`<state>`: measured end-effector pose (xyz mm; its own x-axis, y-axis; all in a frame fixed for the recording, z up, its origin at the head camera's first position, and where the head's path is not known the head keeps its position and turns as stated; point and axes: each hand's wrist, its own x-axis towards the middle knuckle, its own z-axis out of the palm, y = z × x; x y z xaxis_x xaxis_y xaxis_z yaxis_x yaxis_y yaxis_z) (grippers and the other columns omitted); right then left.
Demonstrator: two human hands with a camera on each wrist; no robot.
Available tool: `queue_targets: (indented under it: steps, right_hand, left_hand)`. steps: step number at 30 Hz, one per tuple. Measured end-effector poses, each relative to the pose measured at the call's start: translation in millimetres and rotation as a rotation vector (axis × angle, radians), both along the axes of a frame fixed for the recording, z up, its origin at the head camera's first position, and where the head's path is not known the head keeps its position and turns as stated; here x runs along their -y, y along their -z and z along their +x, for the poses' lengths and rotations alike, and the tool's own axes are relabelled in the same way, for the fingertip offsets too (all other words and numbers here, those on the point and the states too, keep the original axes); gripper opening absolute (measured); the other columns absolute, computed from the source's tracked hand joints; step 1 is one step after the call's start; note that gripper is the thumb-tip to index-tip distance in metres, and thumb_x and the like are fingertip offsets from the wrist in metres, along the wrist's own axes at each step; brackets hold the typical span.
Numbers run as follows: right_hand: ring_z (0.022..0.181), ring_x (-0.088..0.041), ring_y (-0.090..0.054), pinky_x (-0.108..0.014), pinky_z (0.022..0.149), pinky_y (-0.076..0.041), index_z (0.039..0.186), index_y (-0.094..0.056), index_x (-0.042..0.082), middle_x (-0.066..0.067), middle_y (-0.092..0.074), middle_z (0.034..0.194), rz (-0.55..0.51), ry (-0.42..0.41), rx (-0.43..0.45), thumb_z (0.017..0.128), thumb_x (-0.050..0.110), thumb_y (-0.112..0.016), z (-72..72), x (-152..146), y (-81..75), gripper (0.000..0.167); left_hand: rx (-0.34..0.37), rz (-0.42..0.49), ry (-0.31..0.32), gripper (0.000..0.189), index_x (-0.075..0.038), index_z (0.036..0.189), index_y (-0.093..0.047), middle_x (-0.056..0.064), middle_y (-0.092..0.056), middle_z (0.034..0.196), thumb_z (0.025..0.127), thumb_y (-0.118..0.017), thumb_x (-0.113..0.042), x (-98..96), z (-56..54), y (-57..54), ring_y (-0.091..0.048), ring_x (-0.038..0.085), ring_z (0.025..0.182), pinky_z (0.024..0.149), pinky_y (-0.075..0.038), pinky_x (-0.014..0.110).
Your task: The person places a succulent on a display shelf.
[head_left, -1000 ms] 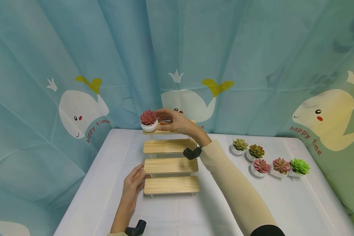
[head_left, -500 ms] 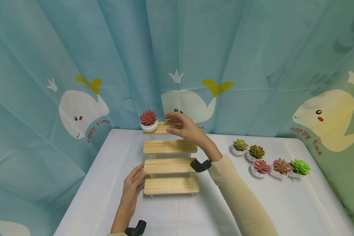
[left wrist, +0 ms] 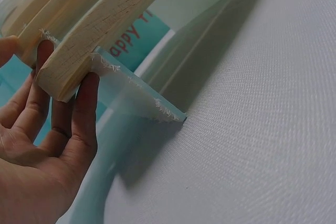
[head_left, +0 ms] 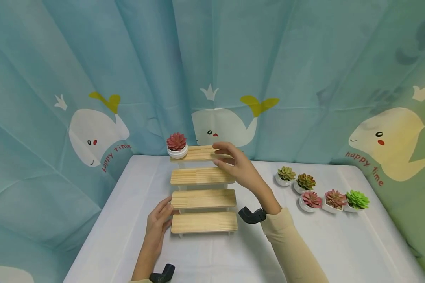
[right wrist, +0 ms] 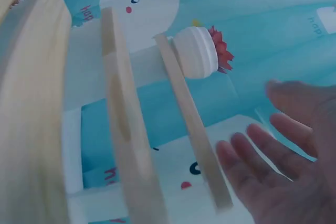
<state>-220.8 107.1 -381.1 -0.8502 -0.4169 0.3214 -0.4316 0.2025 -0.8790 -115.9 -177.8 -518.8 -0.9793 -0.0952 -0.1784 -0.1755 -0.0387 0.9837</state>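
Note:
A four-step wooden display stand (head_left: 204, 199) with white legs is on the white table. My left hand (head_left: 158, 222) holds its left end; in the left wrist view the fingers (left wrist: 84, 114) curl round the end of a plank (left wrist: 105, 24). A red succulent in a white pot (head_left: 177, 146) sits at the left end of the top step, and the right wrist view shows the pot (right wrist: 195, 52) side-on. My right hand (head_left: 239, 167), fingers loosely bent and holding nothing, hovers over the right end of the upper steps, apart from the pot.
On the right of the table (head_left: 304, 243) stand several more potted succulents: a pale green one (head_left: 286, 174), a brown-green one (head_left: 306, 182), a pink one (head_left: 311, 199), a dusty red one (head_left: 335, 199) and a bright green one (head_left: 357, 199). A blue whale-print curtain (head_left: 145, 59) hangs behind.
My right hand has let go of the red succulent's pot and drawn back to the right. The pot stays on the top step, and my left hand keeps its place.

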Motion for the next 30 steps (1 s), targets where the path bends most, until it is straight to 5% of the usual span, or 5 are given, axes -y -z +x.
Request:
queue_targets:
  steps: [12, 15, 24, 30]
  right_hand:
    - [0.139, -0.035, -0.051, -0.024, 0.112, -0.047, 0.152, -0.048, 0.006, -0.009, -0.052, 0.152, -0.246, 0.329, -0.212, 0.105, 0.004, -0.060, 49.5, -29.9, 32.2, 0.049]
    - [0.138, -0.028, -0.052, -0.024, 0.112, -0.047, 0.151, -0.049, 0.007, -0.005, -0.051, 0.152, -0.278, 0.394, -0.225, 0.104, 0.002, -0.060, 57.2, -36.4, 41.6, 0.049]
    - [0.140, -0.015, -0.050, -0.020, 0.111, -0.045, 0.148, -0.050, -0.003, -0.022, -0.050, 0.153, -0.303, 0.589, -0.331, 0.096, -0.013, -0.063, 81.0, -60.6, 68.5, 0.055]
    - [0.141, -0.019, -0.048, -0.020, 0.111, -0.044, 0.150, -0.047, -0.003, -0.006, -0.052, 0.151, -0.288, 0.656, -0.285, 0.094, -0.012, -0.067, 93.2, -79.6, 85.5, 0.060]
  left_hand:
    - [0.004, 0.019, 0.002, 0.048, -0.020, 0.150, -0.051, -0.007, -0.070, 0.125, 0.106, -0.057, -0.038, -1.3, 2.5, 0.7, -0.064, 0.018, 0.117, 0.097, -0.053, 0.030]
    - [-0.004, 0.011, -0.002, 0.048, -0.019, 0.150, -0.051, -0.007, -0.069, 0.125, 0.107, -0.057, -0.039, -1.4, 2.8, 0.2, -0.064, 0.015, 0.116, 0.098, -0.052, 0.030]
    - [-0.011, 0.005, 0.006, 0.052, -0.017, 0.151, -0.050, -0.006, -0.067, 0.129, 0.107, -0.056, -0.042, -2.8, -0.1, -0.4, -0.064, 0.012, 0.116, 0.098, -0.052, 0.028]
    - [-0.011, 0.018, -0.004, 0.050, -0.016, 0.150, -0.052, -0.006, -0.068, 0.123, 0.107, -0.057, -0.040, -2.6, 0.9, -0.3, -0.065, 0.014, 0.113, 0.095, -0.054, 0.026]
